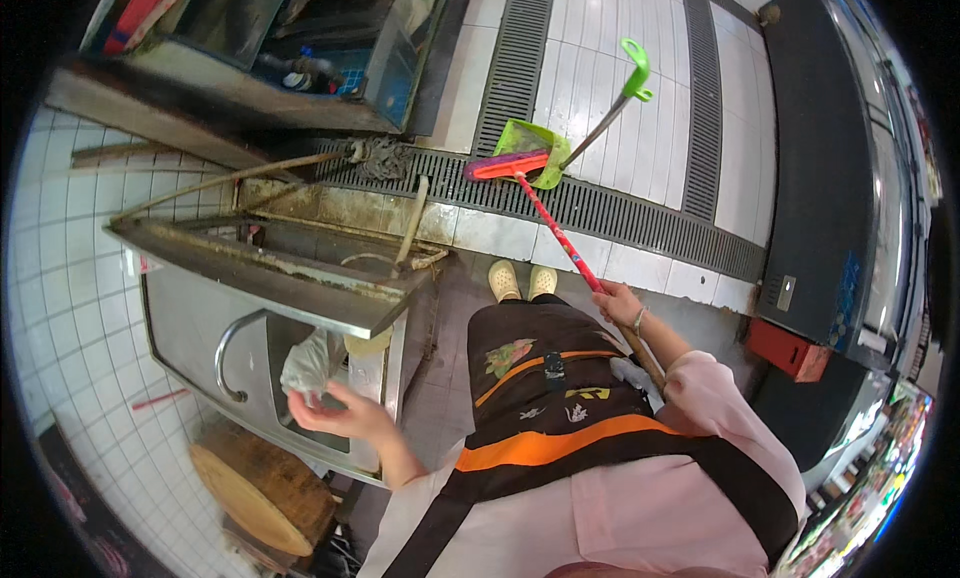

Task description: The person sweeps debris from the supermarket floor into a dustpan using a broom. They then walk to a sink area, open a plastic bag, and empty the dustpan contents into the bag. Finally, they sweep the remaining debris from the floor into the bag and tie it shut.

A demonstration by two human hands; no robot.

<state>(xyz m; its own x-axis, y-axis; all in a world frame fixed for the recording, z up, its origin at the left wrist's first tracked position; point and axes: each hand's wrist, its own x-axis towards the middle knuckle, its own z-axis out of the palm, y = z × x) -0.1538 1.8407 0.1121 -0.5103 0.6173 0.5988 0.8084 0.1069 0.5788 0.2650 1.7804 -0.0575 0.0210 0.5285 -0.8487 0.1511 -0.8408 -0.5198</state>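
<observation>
My left hand [335, 413] grips a crumpled pale plastic bag [310, 363] over the steel sink [200, 328], beside its curved tap [228, 363]. My right hand [617, 308] is wrapped round the red patterned handle of a broom [548, 218]. The broom's red head rests at a green dustpan [545, 138] on the floor grating [640, 218]. The dustpan's metal handle, with a green grip [636, 73], leans up to the right. My feet in pale clogs stand just below the grating, and my dark apron covers my front.
A glass tank [380, 78] stands at the upper left, with a mop head [385, 160] beside it. A dark cabinet [820, 178] and a red crate [780, 348] line the right. A round wooden board [250, 488] is at the lower left. White tiles [600, 38] cover the far floor.
</observation>
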